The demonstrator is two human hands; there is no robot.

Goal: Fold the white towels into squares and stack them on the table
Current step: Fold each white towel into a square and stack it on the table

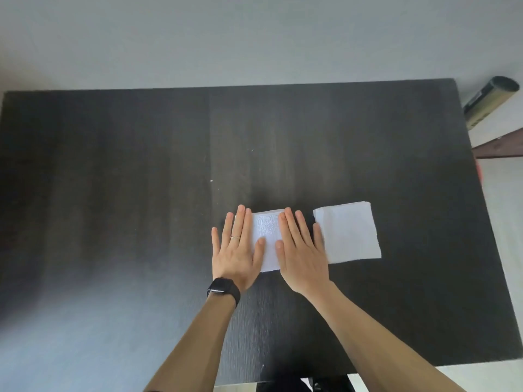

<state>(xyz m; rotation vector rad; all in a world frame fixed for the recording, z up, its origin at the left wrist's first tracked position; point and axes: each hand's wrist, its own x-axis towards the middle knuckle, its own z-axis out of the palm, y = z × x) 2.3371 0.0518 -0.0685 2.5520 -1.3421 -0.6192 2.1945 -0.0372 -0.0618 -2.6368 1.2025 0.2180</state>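
A folded white towel (pixel 268 236) lies on the dark table (pixel 127 179), right of centre. My left hand (pixel 239 250) presses flat on its left side, fingers straight. My right hand (pixel 301 250) presses flat on its right side, also with straight fingers. Most of that towel is hidden under both palms. A second white towel (pixel 349 232), folded into a square, lies just to the right of the first, with a narrow gap between them. My right little finger reaches its left edge.
The table's right edge runs close to the folded square. A dark cylinder with a pale label (pixel 489 101) lies on the floor beyond the far right corner, next to a brown board (pixel 501 147). A pale wall stands behind the table.
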